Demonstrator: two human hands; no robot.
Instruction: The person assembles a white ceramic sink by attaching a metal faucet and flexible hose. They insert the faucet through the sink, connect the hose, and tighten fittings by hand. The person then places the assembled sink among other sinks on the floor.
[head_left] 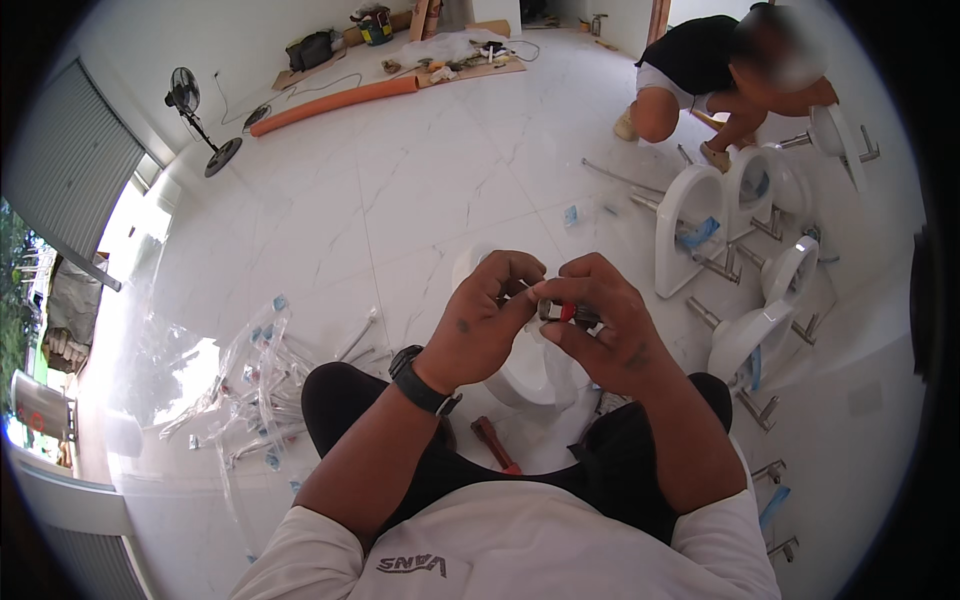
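Observation:
My right hand (605, 310) pinches a small metal fitting (550, 308) with a red band between thumb and fingers. Right beside it, my left hand (488, 318) is closed, its thumb and fingertips pressed together at the fitting's near end. Whatever those left fingertips hold is too small to make out. Below both hands a white ceramic washbasin (522, 378) lies on the floor between my knees, partly covered by my hands and some clear plastic. A wrench (492, 447) with a red handle rests on the floor between my legs.
Several white washbasins with metal taps (690, 225) stand along the right, where another person (690, 75) crouches. Plastic-wrapped hoses (262, 385) lie at my left. Farther off are an orange pipe (335, 107), a standing fan (200, 120) and tools on cardboard (470, 72).

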